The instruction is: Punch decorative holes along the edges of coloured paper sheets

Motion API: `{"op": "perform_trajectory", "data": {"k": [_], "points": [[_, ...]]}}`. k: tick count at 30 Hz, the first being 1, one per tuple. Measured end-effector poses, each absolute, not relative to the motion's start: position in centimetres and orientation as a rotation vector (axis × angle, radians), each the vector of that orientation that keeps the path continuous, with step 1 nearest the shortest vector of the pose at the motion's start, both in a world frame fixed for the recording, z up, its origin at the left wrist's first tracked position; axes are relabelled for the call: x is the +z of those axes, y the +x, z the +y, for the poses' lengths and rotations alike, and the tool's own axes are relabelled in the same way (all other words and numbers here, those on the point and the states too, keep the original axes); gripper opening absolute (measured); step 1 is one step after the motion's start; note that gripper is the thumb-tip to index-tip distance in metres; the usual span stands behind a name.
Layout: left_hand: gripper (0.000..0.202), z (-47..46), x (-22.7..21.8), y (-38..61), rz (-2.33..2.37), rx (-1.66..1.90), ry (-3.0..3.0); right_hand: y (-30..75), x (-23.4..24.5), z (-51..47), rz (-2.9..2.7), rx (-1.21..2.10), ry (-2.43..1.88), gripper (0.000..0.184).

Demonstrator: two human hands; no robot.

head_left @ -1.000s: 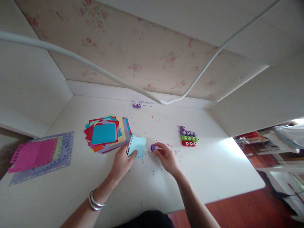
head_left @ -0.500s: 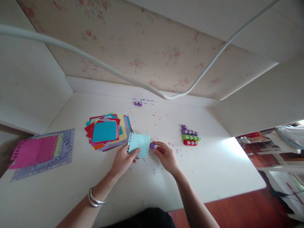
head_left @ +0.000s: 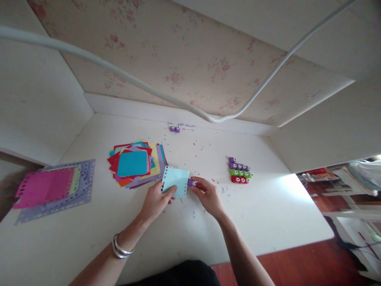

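Note:
A light blue sheet of paper [head_left: 177, 180] with small holes punched along its left edge is pinched in my left hand [head_left: 159, 196], thumb on top. My right hand [head_left: 206, 194] grips a small purple craft punch [head_left: 191, 182] at the sheet's right edge. The punch touches or overlaps that edge; how far the paper reaches into it I cannot tell. Left of the sheet lies a pile of coloured paper [head_left: 133, 163], a blue piece on top. Tiny punched-out bits are scattered on the white table around both hands.
Rows of purple, green and red craft punches [head_left: 239, 172] stand to the right. Two purple punches [head_left: 175, 129] sit near the back wall. Punched sheets [head_left: 49, 186] in pink, green and lilac lie far left. A white cable [head_left: 133, 83] hangs across the upper view.
The purple punch has come up against the right edge of the light blue sheet, closing a small gap. The camera view has shifted slightly.

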State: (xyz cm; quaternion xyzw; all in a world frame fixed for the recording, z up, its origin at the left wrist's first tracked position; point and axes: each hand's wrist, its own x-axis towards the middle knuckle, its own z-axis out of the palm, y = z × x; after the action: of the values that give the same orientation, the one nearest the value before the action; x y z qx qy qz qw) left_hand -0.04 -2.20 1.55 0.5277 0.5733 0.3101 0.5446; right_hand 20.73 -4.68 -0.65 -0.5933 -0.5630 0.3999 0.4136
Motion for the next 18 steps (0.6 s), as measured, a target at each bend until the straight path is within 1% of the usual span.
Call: {"op": "perform_trajectory", "data": {"k": [18], "points": [[0.03,-2.25,0.87,-0.04,1.364,0.741,1.283,20.68,-0.33,-4.71,-1.429,1.021,-1.506,0.028]]}}
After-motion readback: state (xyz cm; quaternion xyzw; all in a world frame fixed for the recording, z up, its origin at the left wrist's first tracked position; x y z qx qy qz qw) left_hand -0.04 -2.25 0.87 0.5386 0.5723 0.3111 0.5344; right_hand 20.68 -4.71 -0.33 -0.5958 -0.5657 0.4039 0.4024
